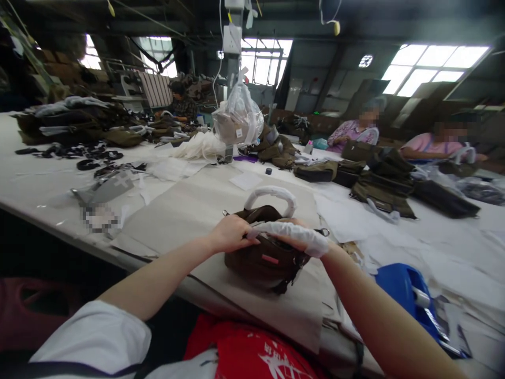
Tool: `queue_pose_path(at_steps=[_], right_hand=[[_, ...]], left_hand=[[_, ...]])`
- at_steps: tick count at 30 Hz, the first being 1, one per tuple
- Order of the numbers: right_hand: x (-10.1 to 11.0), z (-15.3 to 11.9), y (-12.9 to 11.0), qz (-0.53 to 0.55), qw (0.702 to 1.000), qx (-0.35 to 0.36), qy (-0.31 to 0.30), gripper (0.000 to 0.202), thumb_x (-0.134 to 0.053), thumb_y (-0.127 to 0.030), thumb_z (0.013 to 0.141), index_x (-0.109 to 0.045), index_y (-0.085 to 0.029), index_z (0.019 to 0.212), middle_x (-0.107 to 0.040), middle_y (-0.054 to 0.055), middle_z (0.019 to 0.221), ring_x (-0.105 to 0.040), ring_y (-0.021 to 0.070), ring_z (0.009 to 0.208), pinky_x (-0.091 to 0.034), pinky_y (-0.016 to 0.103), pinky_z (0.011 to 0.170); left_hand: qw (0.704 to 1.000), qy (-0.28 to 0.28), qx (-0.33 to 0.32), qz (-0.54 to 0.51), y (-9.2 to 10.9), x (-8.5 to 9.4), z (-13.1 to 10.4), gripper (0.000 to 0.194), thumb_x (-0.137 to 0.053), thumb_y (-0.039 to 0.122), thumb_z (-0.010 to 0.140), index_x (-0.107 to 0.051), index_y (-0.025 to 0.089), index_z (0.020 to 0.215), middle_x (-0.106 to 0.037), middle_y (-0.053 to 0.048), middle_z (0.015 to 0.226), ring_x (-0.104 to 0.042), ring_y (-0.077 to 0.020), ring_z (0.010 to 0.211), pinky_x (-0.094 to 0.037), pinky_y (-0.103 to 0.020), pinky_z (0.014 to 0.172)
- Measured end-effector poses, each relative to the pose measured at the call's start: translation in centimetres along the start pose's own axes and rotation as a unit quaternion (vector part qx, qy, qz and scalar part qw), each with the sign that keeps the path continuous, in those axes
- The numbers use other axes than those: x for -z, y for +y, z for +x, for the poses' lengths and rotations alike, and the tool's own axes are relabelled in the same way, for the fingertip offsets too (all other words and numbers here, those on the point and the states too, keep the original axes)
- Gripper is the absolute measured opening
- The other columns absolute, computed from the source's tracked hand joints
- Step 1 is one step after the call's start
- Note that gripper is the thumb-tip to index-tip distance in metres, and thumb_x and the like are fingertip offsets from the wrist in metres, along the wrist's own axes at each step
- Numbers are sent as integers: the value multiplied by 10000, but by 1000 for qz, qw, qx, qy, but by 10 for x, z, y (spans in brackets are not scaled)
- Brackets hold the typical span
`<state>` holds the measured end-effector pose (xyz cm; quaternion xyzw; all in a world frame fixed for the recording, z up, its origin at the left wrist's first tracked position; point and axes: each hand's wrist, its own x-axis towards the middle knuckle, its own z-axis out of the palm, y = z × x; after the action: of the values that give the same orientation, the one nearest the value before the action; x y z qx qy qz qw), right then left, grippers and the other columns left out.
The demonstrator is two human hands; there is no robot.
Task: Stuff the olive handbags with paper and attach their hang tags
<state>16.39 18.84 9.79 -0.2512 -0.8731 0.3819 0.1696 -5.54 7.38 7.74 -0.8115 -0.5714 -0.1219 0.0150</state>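
Note:
A dark brown handbag (252, 266) stands upright on a beige sheet at the table's near side, its top opening facing up. White paper wraps both of its handles (272, 190). My left hand (232, 233) is closed on the left part of the bag's top edge, by the base of the near handle. Inside or along the opening on the right lies my right hand (298, 234); the near wrapped handle crosses in front of it and hides its fingers. A small pink label (270, 259) sits on the bag's front, and a dark tassel hangs at its right.
To the right is a blue tape dispenser (406, 295). Olive bags (382, 184) lie beyond it, near two people in pink tops. Dark straps (90, 155) and piled bags (79, 121) occupy the left. A plastic-wrapped bag (236, 121) hangs at a post.

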Motion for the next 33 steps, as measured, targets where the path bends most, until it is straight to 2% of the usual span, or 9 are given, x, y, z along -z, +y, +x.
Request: queue_pose_path(at_steps=[2, 8, 12, 14, 16, 20, 23, 27, 33], right_hand=[[16, -17, 0, 42, 999, -15, 25, 332, -626, -483, 827, -765, -190, 899, -761, 48, 864, -687, 214, 776, -552, 311, 722], [47, -77, 30, -128, 923, -63, 357, 422, -633, -561, 807, -730, -190, 985, -731, 85, 951, -666, 243, 866, -513, 387, 833], [38, -89, 48, -109, 942, -147, 282, 531, -570, -626, 814, -707, -186, 1078, -690, 43, 742, -622, 187, 641, -484, 308, 609], [29, -86, 52, 0, 957, -157, 244, 526, -564, -632, 819, -713, -175, 1032, -632, 3, 602, -563, 154, 521, -436, 275, 522], [20, -80, 56, 114, 945, -160, 260, 498, -638, -627, 772, -712, -165, 943, -589, -20, 539, -505, 126, 453, -381, 246, 455], [3, -73, 65, 223, 907, -173, 313, 508, -700, -671, 685, -631, -175, 770, -490, -56, 440, -413, 96, 370, -266, 213, 368], [-8, -78, 70, 259, 892, -167, 330, 580, -625, -761, 679, -579, -196, 800, -446, -78, 426, -380, 97, 347, -266, 214, 355], [-15, -90, 66, 258, 899, -143, 323, 546, -640, -732, 703, -583, -198, 801, -466, -68, 432, -395, 101, 359, -287, 220, 371], [-12, -95, 66, 177, 923, -131, 315, 466, -566, -674, 812, -584, -209, 822, -521, -42, 466, -468, 145, 391, -342, 256, 386]], left_hand=[[1000, 7, 15, 1, -1, -2, -2, 467, -503, 575, 914, -696, 210, 697, -697, -34, 702, -633, -183, 687, -357, -280, 620], [992, 21, 27, -121, 2, 4, -15, 396, -573, 551, 864, -719, 200, 752, -707, -67, 834, -648, -221, 849, -450, -317, 803], [904, 18, -31, -427, -2, 41, -6, 369, -564, 419, 832, -723, 200, 1083, -571, -105, 1359, -530, -286, 1230, -450, -357, 968], [829, -3, -25, -558, 3, 57, 12, 421, -517, 386, 845, -683, 161, 1159, -588, -129, 1326, -569, -276, 1167, -484, -349, 914], [792, -65, -3, -607, 19, 62, 36, 389, -469, 390, 889, -685, 128, 1079, -674, -130, 1126, -632, -228, 976, -506, -328, 847], [851, -229, 50, -470, 66, 34, 86, 286, -451, 327, 926, -661, 160, 829, -672, -52, 872, -619, -196, 913, -480, -330, 915], [866, -233, 90, -433, 96, 2, 105, 273, -466, 321, 925, -620, 160, 767, -646, -51, 788, -617, -224, 978, -445, -371, 985], [831, -261, 172, -460, 112, -19, 111, 728, -139, 670, 935, -601, 174, 671, -568, -62, 569, -641, -244, 699, -538, -399, 717], [856, -194, 246, -412, 111, -19, 118, 617, -498, 764, 787, -556, 195, 557, -475, -17, 429, -553, -186, 516, -452, -300, 553]])
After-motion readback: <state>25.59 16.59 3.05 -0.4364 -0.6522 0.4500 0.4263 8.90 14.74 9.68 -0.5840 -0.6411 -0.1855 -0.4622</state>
